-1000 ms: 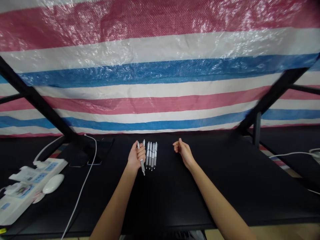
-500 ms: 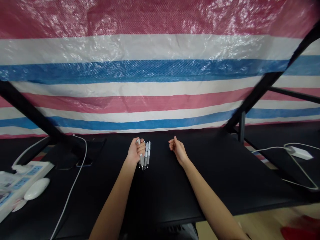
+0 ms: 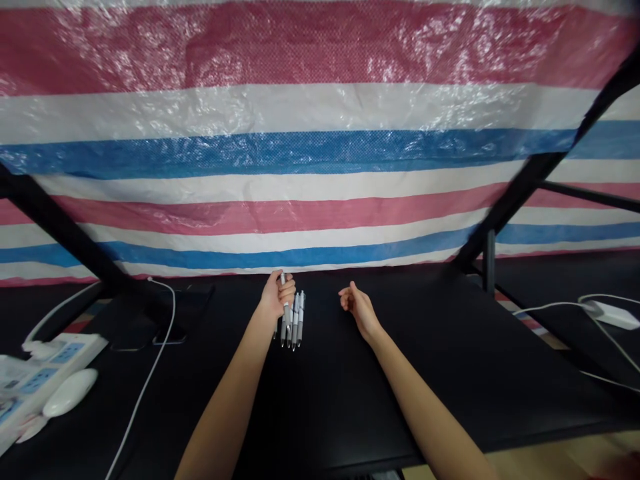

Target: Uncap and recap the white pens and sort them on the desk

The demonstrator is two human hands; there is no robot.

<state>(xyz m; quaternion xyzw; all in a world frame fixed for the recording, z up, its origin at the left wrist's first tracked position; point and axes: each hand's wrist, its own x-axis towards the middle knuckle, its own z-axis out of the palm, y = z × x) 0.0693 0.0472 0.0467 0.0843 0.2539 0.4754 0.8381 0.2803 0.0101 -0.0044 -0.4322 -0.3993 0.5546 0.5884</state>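
Note:
On a black table [image 3: 350, 400], my left hand [image 3: 276, 299] is closed around a white and grey pen [image 3: 284, 301], held upright with its tip down at the left end of a row of several like pens [image 3: 296, 321] lying side by side. My right hand [image 3: 356, 308] rests a little to the right of the row, fingers loosely curled, with nothing visible in it.
A striped red, white and blue tarp [image 3: 320, 167] hangs behind the table. A white power strip [image 3: 30, 380], a white mouse [image 3: 70, 392] and a white cable [image 3: 150, 373] lie at the left. Black frame bars [image 3: 520, 193] slant at both sides. A white charger [image 3: 607, 313] lies at the right.
My left hand has carried its pen to the row of pens and set it against the left side of them. The right hand has stayed about where it was; the view has shifted.

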